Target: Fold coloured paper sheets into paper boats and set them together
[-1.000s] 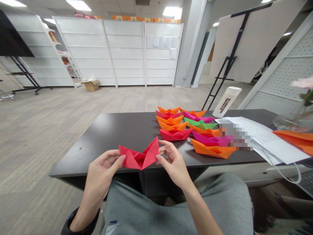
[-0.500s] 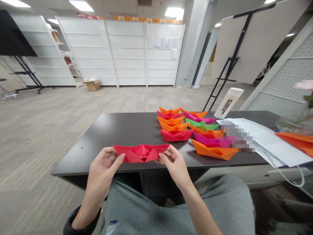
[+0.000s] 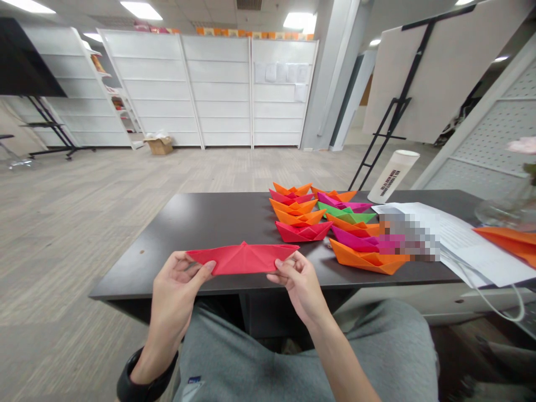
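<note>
Nearest, item one: red paper boat (image 3: 243, 259), pulled out flat and long, held level just above the near edge of the dark table (image 3: 201, 223), toward its left half. Left hand (image 3: 178, 285) pinches the boat's left end, thumb on the front face and fingers behind; right hand (image 3: 298, 279) pinches the right end the same way. Both grips are closed on the paper. A black wristband (image 3: 140, 379) sits on the left wrist; grey trousers (image 3: 293, 357) fill the space below.

Item two: a second red paper boat (image 3: 302, 231), resting on the table just beyond the right hand, at the near end of a left row.

Item three: large orange paper boat (image 3: 366, 258), near edge of the table, right of the held one, heading a right row.

Item four: the remaining fleet (image 3: 322, 209), two rows running to the far edge, in orange, red, magenta and green, hulls touching or overlapping.

Item five: white printed sheets (image 3: 464, 240) toward the right edge, partly blurred, with an orange sheet (image 3: 508, 240) on top at the far right.

Item six: glass vase (image 3: 508, 206) at the right edge, holding a pink flower (image 3: 523, 146); whether it holds water cannot be told.

Item seven: white cylindrical container (image 3: 392, 176) with a printed label, at the far edge; contents hidden.

Farthest: cardboard box (image 3: 159, 145) on the floor, open, with pale wrapping showing inside.
</note>
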Available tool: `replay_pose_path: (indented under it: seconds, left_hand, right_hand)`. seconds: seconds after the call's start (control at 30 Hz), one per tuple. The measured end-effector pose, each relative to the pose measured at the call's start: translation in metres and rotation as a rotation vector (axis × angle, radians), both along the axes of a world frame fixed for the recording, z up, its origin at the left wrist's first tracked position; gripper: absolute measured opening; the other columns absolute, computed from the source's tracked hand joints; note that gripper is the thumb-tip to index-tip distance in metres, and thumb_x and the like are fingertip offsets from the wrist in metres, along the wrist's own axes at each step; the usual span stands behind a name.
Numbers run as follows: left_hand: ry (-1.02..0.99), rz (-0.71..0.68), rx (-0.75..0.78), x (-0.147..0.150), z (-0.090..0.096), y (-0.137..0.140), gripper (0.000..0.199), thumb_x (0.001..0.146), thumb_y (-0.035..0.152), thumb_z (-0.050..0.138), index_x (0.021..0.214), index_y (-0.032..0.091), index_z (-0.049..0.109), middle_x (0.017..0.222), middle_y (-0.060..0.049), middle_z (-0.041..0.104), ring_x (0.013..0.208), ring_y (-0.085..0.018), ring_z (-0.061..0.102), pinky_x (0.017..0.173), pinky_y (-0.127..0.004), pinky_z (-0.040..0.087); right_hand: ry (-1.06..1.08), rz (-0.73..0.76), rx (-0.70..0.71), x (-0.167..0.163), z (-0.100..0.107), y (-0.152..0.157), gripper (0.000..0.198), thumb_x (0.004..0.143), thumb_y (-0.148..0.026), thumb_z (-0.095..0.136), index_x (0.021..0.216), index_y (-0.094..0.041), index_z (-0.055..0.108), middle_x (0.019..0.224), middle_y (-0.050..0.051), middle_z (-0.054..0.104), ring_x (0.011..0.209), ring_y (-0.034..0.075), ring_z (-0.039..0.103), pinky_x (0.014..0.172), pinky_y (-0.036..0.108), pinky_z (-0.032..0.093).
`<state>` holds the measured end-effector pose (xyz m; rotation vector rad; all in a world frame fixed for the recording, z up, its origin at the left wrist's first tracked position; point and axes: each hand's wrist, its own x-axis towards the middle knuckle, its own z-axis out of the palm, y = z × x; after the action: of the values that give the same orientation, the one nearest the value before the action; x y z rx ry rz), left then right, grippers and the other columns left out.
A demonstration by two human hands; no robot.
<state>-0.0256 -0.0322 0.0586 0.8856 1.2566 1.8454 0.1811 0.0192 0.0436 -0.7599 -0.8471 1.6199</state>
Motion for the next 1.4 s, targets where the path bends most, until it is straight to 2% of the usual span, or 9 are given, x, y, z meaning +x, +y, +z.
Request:
replay_pose_path:
  seconds: [0.13, 0.27, 0.4, 0.53, 0.67, 0.77, 0.9, 1.1, 1.4]
  left_hand:
    - [-0.022, -0.044, -0.005, 0.003, 0.003, 0.001, 0.046, 0.065, 0.021, 0.089, 0.087, 0.020, 0.049, 0.088, 0.001, 0.075, 0.075, -0.011, 0.072, 0.071, -0.019, 0.059]
    - [-0.007, -0.123, -0.122, 0.003, 0.004, 0.000, 0.058, 0.062, 0.024, 0.090, 0.104, 0.020, 0.051, 0.087, -0.001, 0.076, 0.079, -0.017, 0.075, 0.071, -0.028, 0.063]
    - [0.028, -0.111, -0.165, 0.004, 0.001, 0.000, 0.060, 0.060, 0.026, 0.091, 0.106, 0.016, 0.055, 0.081, -0.001, 0.076, 0.074, -0.018, 0.075, 0.066, -0.027, 0.064]
    - [0.043, -0.073, -0.145, 0.007, -0.002, 0.000, 0.056, 0.058, 0.025, 0.092, 0.099, 0.016, 0.056, 0.076, 0.001, 0.075, 0.068, -0.017, 0.073, 0.062, -0.026, 0.064]
    - [0.007, -0.054, -0.126, 0.010, 0.001, -0.001, 0.054, 0.059, 0.024, 0.092, 0.098, 0.016, 0.056, 0.077, 0.000, 0.076, 0.069, -0.016, 0.074, 0.062, -0.025, 0.064]
    - [-0.028, -0.133, -0.137, 0.012, 0.006, -0.002, 0.052, 0.062, 0.026, 0.090, 0.103, 0.015, 0.060, 0.086, -0.005, 0.079, 0.078, -0.020, 0.076, 0.072, -0.031, 0.064]
    - [-0.020, -0.242, -0.214, 0.016, 0.004, -0.003, 0.045, 0.064, 0.031, 0.089, 0.099, 0.010, 0.069, 0.092, -0.011, 0.079, 0.084, -0.025, 0.076, 0.079, -0.037, 0.064]
    - [0.001, -0.198, -0.222, 0.023, -0.011, -0.002, 0.034, 0.064, 0.032, 0.089, 0.087, 0.011, 0.075, 0.086, -0.009, 0.080, 0.073, -0.024, 0.076, 0.073, -0.036, 0.065]
    - [-0.070, -0.122, -0.199, 0.023, -0.007, 0.003, 0.041, 0.060, 0.037, 0.091, 0.086, 0.010, 0.074, 0.080, -0.007, 0.079, 0.067, -0.021, 0.075, 0.070, -0.035, 0.065]
  right_hand:
    - [0.008, 0.002, 0.004, -0.003, -0.002, 0.000, 0.037, 0.066, -0.036, 0.089, 0.073, -0.019, 0.058, 0.065, -0.005, 0.065, 0.061, 0.011, 0.066, 0.065, 0.028, 0.064]
    - [-0.043, 0.030, 0.088, -0.004, -0.003, -0.002, 0.032, 0.071, -0.038, 0.085, 0.084, -0.019, 0.063, 0.080, -0.001, 0.072, 0.073, 0.015, 0.070, 0.072, 0.032, 0.064]
    - [-0.091, 0.108, 0.105, -0.005, -0.001, -0.006, 0.041, 0.067, -0.033, 0.089, 0.097, -0.020, 0.065, 0.091, 0.001, 0.074, 0.081, 0.017, 0.073, 0.076, 0.031, 0.063]
    - [-0.144, 0.166, 0.107, -0.011, 0.000, -0.009, 0.042, 0.067, -0.038, 0.088, 0.097, -0.016, 0.069, 0.083, 0.005, 0.076, 0.077, 0.020, 0.075, 0.071, 0.029, 0.062]
    - [-0.094, 0.130, 0.056, -0.016, -0.004, -0.007, 0.040, 0.067, -0.043, 0.087, 0.091, -0.016, 0.072, 0.079, 0.005, 0.076, 0.072, 0.020, 0.075, 0.069, 0.030, 0.062]
    - [-0.064, 0.050, 0.010, -0.015, -0.006, -0.004, 0.037, 0.065, -0.042, 0.089, 0.084, -0.016, 0.070, 0.075, 0.004, 0.075, 0.070, 0.021, 0.075, 0.069, 0.030, 0.062]
    - [-0.136, 0.047, 0.061, -0.013, -0.006, -0.004, 0.037, 0.066, -0.041, 0.088, 0.085, -0.013, 0.072, 0.077, 0.007, 0.076, 0.071, 0.022, 0.074, 0.072, 0.033, 0.062]
    - [-0.159, 0.073, 0.134, -0.020, -0.007, -0.013, 0.030, 0.067, -0.031, 0.088, 0.089, -0.016, 0.075, 0.087, 0.004, 0.078, 0.075, 0.018, 0.071, 0.071, 0.028, 0.060]
    - [-0.143, 0.085, 0.068, -0.011, -0.006, -0.003, 0.038, 0.068, -0.044, 0.086, 0.090, -0.013, 0.079, 0.081, 0.008, 0.077, 0.072, 0.023, 0.074, 0.066, 0.034, 0.064]
